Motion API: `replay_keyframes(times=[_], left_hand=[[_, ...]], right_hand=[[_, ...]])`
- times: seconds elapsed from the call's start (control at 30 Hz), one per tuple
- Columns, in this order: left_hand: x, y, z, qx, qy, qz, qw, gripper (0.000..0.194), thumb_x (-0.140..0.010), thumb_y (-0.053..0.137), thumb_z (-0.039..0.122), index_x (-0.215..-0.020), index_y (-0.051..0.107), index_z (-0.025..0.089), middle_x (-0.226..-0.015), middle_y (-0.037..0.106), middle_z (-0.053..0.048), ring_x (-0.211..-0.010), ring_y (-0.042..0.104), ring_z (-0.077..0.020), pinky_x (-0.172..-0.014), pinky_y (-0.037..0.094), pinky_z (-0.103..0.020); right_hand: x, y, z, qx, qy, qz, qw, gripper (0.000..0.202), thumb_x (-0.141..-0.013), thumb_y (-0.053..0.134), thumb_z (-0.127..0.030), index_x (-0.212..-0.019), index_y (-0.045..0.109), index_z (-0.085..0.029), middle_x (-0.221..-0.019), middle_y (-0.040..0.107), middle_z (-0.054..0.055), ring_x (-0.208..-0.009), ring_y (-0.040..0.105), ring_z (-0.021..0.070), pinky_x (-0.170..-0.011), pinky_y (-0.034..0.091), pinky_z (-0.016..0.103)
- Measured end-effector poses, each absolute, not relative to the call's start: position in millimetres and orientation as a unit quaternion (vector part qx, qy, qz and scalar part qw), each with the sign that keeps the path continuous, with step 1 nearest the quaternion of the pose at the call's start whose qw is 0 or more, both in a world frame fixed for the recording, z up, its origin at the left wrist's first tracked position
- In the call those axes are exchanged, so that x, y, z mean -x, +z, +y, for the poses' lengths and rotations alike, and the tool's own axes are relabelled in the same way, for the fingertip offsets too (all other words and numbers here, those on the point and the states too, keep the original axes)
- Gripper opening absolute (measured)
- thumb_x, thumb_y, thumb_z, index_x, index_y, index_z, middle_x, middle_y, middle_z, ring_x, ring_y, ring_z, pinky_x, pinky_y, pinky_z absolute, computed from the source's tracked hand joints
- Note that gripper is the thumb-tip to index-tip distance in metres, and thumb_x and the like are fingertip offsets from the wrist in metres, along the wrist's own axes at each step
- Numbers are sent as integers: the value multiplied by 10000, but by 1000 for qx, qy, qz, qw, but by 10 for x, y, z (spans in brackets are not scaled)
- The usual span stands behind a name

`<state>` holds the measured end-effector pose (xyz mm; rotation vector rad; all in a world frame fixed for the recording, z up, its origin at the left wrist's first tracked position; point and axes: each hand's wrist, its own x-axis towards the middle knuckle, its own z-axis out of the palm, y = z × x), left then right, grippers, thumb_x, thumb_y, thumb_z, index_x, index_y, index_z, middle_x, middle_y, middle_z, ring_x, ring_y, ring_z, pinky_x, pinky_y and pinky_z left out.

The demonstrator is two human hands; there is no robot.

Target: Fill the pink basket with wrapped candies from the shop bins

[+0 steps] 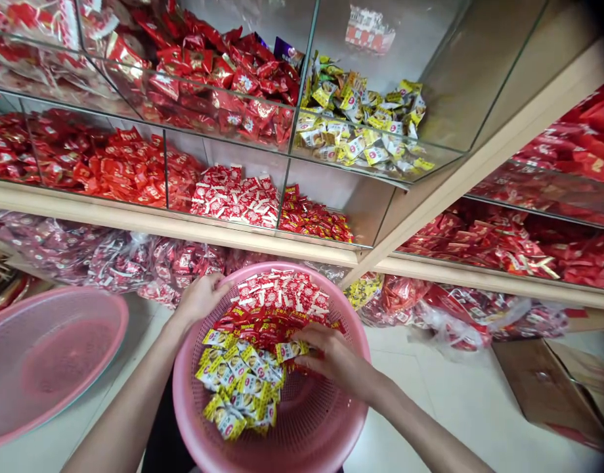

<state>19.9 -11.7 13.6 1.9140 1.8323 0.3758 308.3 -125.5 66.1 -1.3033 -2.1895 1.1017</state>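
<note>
Pink basket (326,420) gripped by left hand (201,295), right hand (331,358) pinching one yellow packet (288,350), two baskets total

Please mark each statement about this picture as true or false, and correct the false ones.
1. The left hand grips the rim of the pink basket. True.
2. The basket holds only yellow packets. False: it holds yellow packets, red packets and red-and-white packets.
3. The right hand rests among the packets inside the basket. True.
4. A blue basket lies on the left. False: the second basket is pink too.
5. The yellow packets on the glass shelf sit in the upper row. True.
</note>
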Motion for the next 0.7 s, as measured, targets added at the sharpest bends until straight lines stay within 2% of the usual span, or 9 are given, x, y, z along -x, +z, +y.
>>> replay_keyframes(times=[0.3, 0.5, 0.7], left_hand=[[-194, 129, -137, -703, 126, 664, 221, 381, -824, 377, 545, -738, 566, 225, -683, 646, -12, -669, 595, -185, -606, 365, -244], [-176, 106, -140, -702, 124, 666, 220, 381, -822, 372, 556, -743, 553, 230, -672, 632, -10, -665, 591, -187, -600, 349, -244], [-195, 137, -167, -702, 129, 666, 217, 370, -833, 369, 528, -772, 575, 227, -689, 637, -9, -653, 577, -180, -598, 342, -240]], right_hand=[[-2156, 689, -1536, 489, 381, -754, 217, 306, -865, 580, -228, -1170, 599, -209, -1085, 604, 70, -926, 624, 189, -851, 507, 329], [-1921, 538, -1676, 511, 343, -775, 145, 312, -839, 588, -164, -1150, 584, -176, -1090, 600, 90, -949, 629, 235, -848, 517, 380], [-1947, 475, -1699, 522, 316, -786, 95, 325, -840, 586, -184, -1164, 565, -181, -1087, 613, 91, -904, 655, 243, -772, 532, 364]])
